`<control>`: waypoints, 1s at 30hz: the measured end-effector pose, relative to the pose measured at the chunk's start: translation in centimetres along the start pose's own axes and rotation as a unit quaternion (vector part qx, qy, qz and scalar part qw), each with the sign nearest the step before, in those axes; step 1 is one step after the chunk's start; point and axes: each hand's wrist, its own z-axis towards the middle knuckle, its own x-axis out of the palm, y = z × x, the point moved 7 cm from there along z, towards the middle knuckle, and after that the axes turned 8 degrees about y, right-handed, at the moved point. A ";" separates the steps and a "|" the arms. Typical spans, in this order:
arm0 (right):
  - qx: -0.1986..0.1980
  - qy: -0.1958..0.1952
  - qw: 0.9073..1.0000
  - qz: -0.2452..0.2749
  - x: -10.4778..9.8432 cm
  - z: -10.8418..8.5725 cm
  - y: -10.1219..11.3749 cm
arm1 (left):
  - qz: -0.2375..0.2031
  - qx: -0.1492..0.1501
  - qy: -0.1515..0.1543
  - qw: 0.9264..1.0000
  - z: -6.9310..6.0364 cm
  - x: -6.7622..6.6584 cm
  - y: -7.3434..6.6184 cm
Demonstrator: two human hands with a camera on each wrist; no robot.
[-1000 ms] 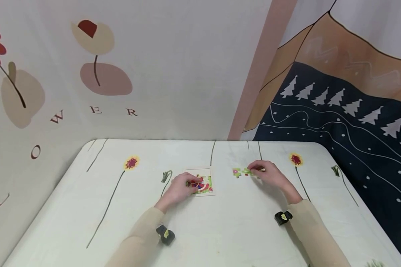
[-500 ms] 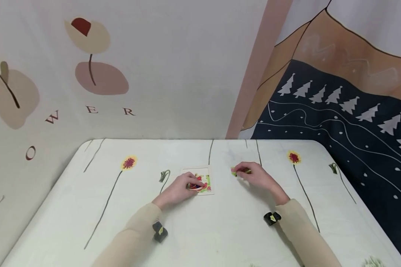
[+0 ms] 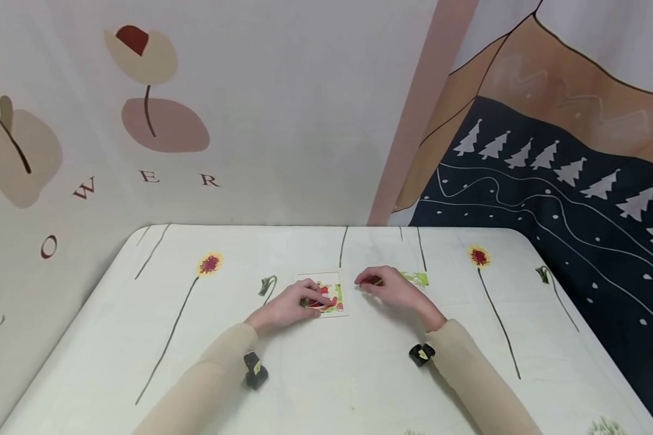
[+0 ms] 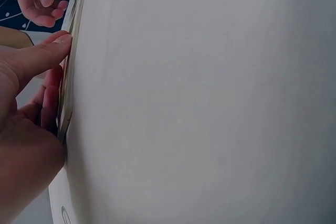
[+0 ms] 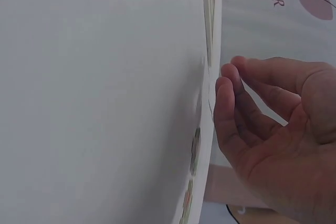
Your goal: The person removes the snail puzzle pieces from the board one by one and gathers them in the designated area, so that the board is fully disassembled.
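Observation:
On the white table lies a small puzzle board (image 3: pixel 331 277) with a red, green and blue picture, partly hidden by my left hand (image 3: pixel 287 307). That hand rests on it, the index finger stretched over the picture; in the left wrist view the thumb touches the thin board (image 4: pixel 75 40). My right hand (image 3: pixel 390 287) hovers just right of the board, fingers bent and fingertips near the thumb. No piece shows between them in the right wrist view (image 5: pixel 278 114). Green puzzle pieces (image 3: pixel 416 278) lie behind it; two pieces (image 5: pixel 195 149) show edge-on in the right wrist view.
The pieces lie on a white tablecloth (image 3: pixel 326 374) printed with flowers and stems. Behind the table hang a pale flower-printed cloth (image 3: pixel 283 121) and a dark cloth with white trees (image 3: pixel 522 181). A small black camera (image 3: pixel 421 354) sits on the right wrist.
My right hand has moved left from the loose pieces towards the board, uncovering the pieces on the right. My left hand stays on the board, its index finger now reaching a little further over the picture.

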 end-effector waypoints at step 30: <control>0.032 0.049 0.997 -0.054 2.5 2.5 1.4 | -0.017 -0.015 0.017 1.000 0.3 -0.1 0.5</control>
